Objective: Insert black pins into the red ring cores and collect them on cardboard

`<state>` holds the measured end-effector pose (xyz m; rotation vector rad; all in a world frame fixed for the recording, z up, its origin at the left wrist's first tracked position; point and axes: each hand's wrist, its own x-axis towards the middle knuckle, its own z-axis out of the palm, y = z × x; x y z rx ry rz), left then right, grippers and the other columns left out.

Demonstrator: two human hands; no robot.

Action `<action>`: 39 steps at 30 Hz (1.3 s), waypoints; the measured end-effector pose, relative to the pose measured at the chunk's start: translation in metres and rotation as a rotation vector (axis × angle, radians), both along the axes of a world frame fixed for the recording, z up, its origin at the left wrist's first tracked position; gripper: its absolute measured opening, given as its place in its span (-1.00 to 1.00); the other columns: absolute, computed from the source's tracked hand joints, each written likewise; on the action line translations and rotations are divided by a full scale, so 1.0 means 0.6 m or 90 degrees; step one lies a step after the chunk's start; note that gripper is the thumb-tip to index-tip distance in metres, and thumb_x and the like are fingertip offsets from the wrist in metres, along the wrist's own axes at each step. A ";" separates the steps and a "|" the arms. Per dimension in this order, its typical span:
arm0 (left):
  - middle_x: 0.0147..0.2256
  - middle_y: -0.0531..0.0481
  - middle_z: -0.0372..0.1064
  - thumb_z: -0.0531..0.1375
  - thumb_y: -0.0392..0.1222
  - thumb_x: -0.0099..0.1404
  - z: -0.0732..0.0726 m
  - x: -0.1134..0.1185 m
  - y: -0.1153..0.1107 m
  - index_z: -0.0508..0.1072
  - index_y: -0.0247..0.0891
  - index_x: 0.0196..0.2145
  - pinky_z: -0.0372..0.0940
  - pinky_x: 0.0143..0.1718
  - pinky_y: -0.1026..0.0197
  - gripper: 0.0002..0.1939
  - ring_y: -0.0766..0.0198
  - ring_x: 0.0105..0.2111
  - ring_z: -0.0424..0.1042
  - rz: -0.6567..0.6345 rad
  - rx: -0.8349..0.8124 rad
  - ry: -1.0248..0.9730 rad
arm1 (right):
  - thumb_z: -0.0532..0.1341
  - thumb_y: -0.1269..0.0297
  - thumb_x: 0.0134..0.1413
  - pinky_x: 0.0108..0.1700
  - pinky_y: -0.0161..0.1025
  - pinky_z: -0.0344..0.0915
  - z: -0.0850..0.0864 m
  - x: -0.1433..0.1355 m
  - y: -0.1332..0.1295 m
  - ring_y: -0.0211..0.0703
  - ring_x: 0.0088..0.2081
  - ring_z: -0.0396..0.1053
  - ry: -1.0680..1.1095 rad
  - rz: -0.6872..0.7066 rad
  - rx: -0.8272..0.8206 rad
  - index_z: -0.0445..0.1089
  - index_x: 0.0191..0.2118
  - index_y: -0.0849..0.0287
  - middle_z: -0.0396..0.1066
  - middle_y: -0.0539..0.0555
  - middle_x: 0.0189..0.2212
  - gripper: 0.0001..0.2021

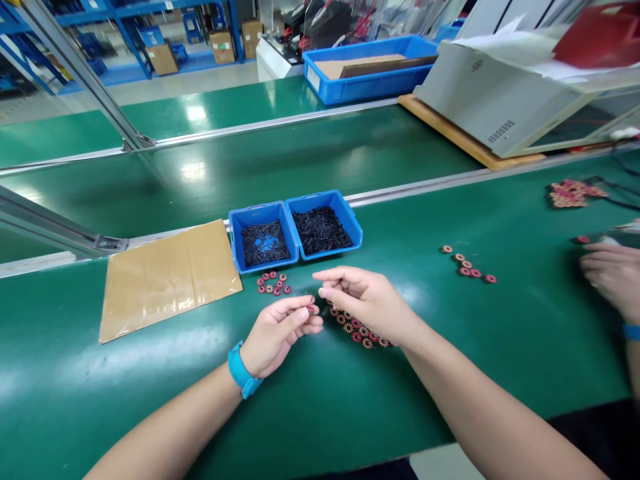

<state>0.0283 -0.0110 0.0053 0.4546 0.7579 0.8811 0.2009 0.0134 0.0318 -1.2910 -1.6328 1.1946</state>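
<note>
My left hand pinches a small red wound stator between thumb and fingers, with thin wire ends sticking up from it. Close by on the right, my right hand has its thumb and index finger nearly together; anything between them is too small to make out. Beneath the right hand lies a cluster of red and copper wound stators, partly covered by it. A smaller group of stators rests beyond my left hand. Two blue bins behind hold short black tubes: the left bin and the right bin.
A brown cardboard sheet lies at left. To the right, several loose stators and a pile sit near a co-worker's hand. A large blue tray and a grey machine stand at the back.
</note>
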 end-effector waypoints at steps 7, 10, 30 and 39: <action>-0.40 -0.02 0.51 0.38 -0.20 -0.04 0.005 0.000 0.001 0.54 -0.29 -0.33 0.36 -0.31 0.23 -0.74 0.33 -0.45 0.48 0.002 -0.009 -0.001 | 0.17 0.28 0.03 -0.38 -0.28 0.32 0.005 0.004 0.003 -0.23 -0.40 0.39 -0.080 0.034 0.071 0.46 -0.31 0.16 0.45 0.06 -0.41 -0.86; -0.41 -0.02 0.51 0.38 -0.20 -0.06 0.006 0.001 0.001 0.55 -0.30 -0.34 0.36 -0.33 0.24 -0.74 0.33 -0.45 0.48 0.006 -0.013 0.003 | 0.16 0.29 0.04 -0.39 -0.29 0.31 0.003 0.001 0.001 -0.25 -0.41 0.38 -0.078 0.044 0.063 0.46 -0.30 0.17 0.44 0.07 -0.40 -0.85; -0.41 -0.06 0.51 0.36 -0.17 -0.02 0.005 0.000 0.002 0.56 -0.32 -0.27 0.31 -0.27 0.22 -0.69 0.36 -0.44 0.43 -0.003 0.000 0.019 | 0.07 0.45 0.08 -0.42 -0.28 0.24 -0.001 -0.017 -0.014 -0.24 -0.47 0.30 -0.246 0.060 0.338 0.37 -0.42 0.17 0.35 0.06 -0.52 -0.84; -0.39 -0.04 0.51 0.36 -0.18 -0.02 0.002 -0.003 0.005 0.56 -0.30 -0.29 0.31 -0.27 0.21 -0.72 0.34 -0.43 0.44 0.003 -0.009 -0.001 | 0.09 0.42 0.12 -0.39 -0.30 0.28 0.011 0.004 -0.011 -0.26 -0.43 0.34 -0.170 0.123 0.283 0.45 -0.25 0.15 0.40 0.05 -0.46 -0.81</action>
